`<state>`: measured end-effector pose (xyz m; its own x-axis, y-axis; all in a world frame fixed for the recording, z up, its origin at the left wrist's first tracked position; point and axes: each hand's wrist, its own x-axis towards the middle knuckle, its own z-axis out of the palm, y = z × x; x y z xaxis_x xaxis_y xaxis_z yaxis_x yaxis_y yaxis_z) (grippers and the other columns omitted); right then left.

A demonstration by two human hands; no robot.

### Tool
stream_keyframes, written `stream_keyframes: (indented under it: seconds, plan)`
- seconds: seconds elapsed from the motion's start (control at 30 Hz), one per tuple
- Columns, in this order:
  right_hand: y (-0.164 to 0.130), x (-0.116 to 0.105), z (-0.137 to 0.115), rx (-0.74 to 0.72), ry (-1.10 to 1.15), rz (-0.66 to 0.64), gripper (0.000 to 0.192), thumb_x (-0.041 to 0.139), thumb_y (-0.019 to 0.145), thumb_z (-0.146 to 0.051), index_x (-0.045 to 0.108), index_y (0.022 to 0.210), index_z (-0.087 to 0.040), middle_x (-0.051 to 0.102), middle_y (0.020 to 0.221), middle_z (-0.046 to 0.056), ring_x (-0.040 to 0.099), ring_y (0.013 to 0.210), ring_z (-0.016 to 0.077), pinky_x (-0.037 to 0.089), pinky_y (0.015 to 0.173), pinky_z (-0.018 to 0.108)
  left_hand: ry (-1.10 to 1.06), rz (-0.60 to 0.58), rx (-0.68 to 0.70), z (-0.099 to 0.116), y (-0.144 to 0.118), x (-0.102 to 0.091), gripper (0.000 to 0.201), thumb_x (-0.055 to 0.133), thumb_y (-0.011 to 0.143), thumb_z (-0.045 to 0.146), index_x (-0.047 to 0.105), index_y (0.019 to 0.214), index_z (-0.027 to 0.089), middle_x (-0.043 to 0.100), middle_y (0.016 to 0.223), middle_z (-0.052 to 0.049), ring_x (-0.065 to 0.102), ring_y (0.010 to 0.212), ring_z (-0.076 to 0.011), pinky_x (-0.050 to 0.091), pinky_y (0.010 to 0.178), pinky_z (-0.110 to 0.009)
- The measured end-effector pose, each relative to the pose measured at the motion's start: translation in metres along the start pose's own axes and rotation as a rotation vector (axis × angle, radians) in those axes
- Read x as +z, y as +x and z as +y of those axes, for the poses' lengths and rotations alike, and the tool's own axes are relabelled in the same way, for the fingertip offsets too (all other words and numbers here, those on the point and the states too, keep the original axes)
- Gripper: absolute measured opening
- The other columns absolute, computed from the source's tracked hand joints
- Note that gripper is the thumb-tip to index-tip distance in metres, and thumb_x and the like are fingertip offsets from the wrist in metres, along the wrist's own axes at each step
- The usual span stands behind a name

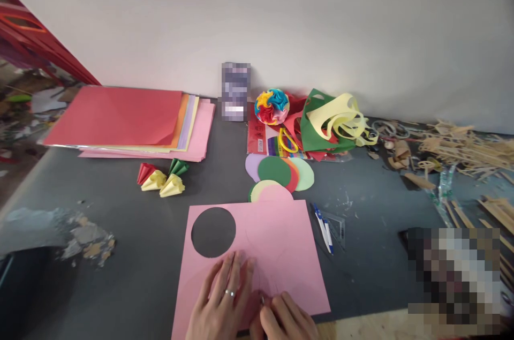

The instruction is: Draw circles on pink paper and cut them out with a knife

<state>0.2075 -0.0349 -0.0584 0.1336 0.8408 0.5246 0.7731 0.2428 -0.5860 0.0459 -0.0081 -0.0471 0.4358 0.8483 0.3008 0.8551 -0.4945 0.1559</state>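
From the head view I see my left hand point(222, 305) spread flat on the pink sheet point(277, 254); my right hand point(286, 321) beside it pinches something small I cannot make out. The sheet lies on the grey bench point(132, 243), a round hole point(213, 232) cut above my left hand. Paper discs point(281, 171) lie beyond the sheet, before a white wall point(281, 19)

Both hands sit low at the near edge of the table, close together and almost touching. The left hand point(220, 302) lies flat, palm down, fingers spread and pointing away toward the far edge, a ring on one finger. The right hand point(287, 318) is curled just beside it, fingers bent inward and pinched around something small and slim that is mostly hidden.
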Motion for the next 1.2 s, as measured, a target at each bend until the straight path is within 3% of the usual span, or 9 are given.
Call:
stream_keyframes:
  seconds: [0.1, 0.17, 0.27, 0.37, 0.5, 0.6, 0.8, 1.1, 1.2]
  plan:
    - [0.006, -0.004, -0.004, -0.084, -0.111, 0.0, 0.021, 0.057, 0.08, -0.021, 0.073, 0.084, -0.034, 0.06, 0.05, -0.002, 0.06, 0.038, 0.021, 0.047, 0.031, 0.032, -0.004, 0.001, 0.009, -0.004, -0.004, 0.001, 0.065, 0.06, 0.09, 0.034, 0.046, 0.153, 0.028, 0.064, 0.148, -0.004, 0.06, 0.137, -0.0252, 0.058, 0.107, -0.038]
    - [0.017, -0.013, 0.002, -0.006, -0.087, 0.014, 0.031, 0.057, 0.086, -0.018, 0.075, 0.106, -0.033, 0.064, 0.054, -0.003, 0.06, 0.039, 0.0189, 0.051, 0.035, 0.03, -0.024, -0.021, 0.051, -0.01, -0.007, 0.001, 0.066, 0.058, 0.09, 0.03, 0.045, 0.154, 0.029, 0.062, 0.15, -0.004, 0.056, 0.142, -0.0257, 0.056, 0.109, -0.038]
    - [0.04, -0.028, 0.023, -0.04, -0.204, -0.134, 0.039, 0.058, 0.096, -0.026, 0.067, 0.134, -0.034, 0.081, 0.102, 0.005, 0.079, 0.082, 0.0238, 0.066, 0.064, 0.031, -0.041, -0.026, 0.143, -0.018, -0.011, -0.001, 0.06, 0.053, 0.09, 0.023, 0.051, 0.15, 0.028, 0.058, 0.154, -0.002, 0.049, 0.147, -0.026, 0.051, 0.116, -0.039]
    - [0.06, -0.032, 0.046, -0.012, -0.414, -0.134, 0.028, 0.06, 0.097, -0.037, 0.068, 0.123, -0.027, 0.071, 0.134, 0.012, 0.07, 0.122, 0.0371, 0.066, 0.086, 0.051, -0.017, 0.0, 0.257, -0.023, -0.011, -0.005, 0.055, 0.047, 0.091, 0.018, 0.057, 0.145, 0.021, 0.057, 0.155, -0.001, 0.048, 0.148, -0.0252, 0.045, 0.121, -0.039]
    - [0.065, -0.024, 0.056, -0.047, -0.367, -0.072, 0.016, 0.067, 0.094, -0.041, 0.064, 0.099, -0.026, 0.074, 0.13, 0.011, 0.074, 0.112, 0.0335, 0.066, 0.08, 0.047, 0.047, -0.033, 0.323, -0.024, -0.01, -0.01, 0.06, 0.045, 0.087, 0.011, 0.056, 0.146, 0.02, 0.058, 0.155, -0.002, 0.049, 0.147, -0.0239, 0.043, 0.122, -0.037]
    - [0.062, -0.025, 0.047, 0.021, -0.332, -0.06, 0.016, 0.07, 0.093, -0.038, 0.06, 0.09, -0.026, 0.078, 0.118, 0.008, 0.077, 0.104, 0.0306, 0.066, 0.077, 0.048, 0.062, -0.049, 0.313, -0.022, -0.011, -0.009, 0.061, 0.046, 0.087, 0.01, 0.056, 0.146, 0.02, 0.057, 0.156, -0.001, 0.05, 0.146, -0.0244, 0.047, 0.119, -0.037]
    - [0.068, -0.043, 0.022, -0.103, -0.299, 0.099, 0.018, 0.083, 0.085, -0.032, 0.065, 0.084, -0.03, 0.081, 0.11, 0.004, 0.079, 0.095, 0.0271, 0.065, 0.073, 0.043, 0.053, -0.036, 0.224, -0.016, -0.018, -0.009, 0.055, 0.049, 0.091, 0.015, 0.057, 0.144, 0.022, 0.057, 0.156, 0.001, 0.05, 0.146, -0.0208, 0.052, 0.114, -0.032]
    - [0.106, -0.034, 0.011, -0.459, -0.299, -0.053, 0.024, 0.066, 0.095, -0.015, 0.054, 0.078, -0.027, 0.078, 0.121, -0.001, 0.073, 0.116, 0.0203, 0.057, 0.09, 0.036, 0.106, 0.158, 0.115, 0.004, -0.041, 0.004, 0.05, 0.046, 0.084, 0.012, 0.071, 0.126, 0.02, 0.073, 0.135, -0.008, 0.06, 0.136, -0.027, 0.051, 0.113, -0.035]
    - [0.119, -0.024, 0.0, -0.522, -0.285, -0.098, 0.021, 0.062, 0.097, -0.015, 0.056, 0.081, -0.026, 0.077, 0.123, -0.004, 0.066, 0.129, 0.0189, 0.047, 0.103, 0.036, 0.138, 0.058, 0.091, 0.008, -0.049, 0.002, 0.054, 0.05, 0.084, 0.017, 0.067, 0.135, 0.024, 0.071, 0.139, -0.005, 0.064, 0.131, -0.0255, 0.059, 0.101, -0.034]
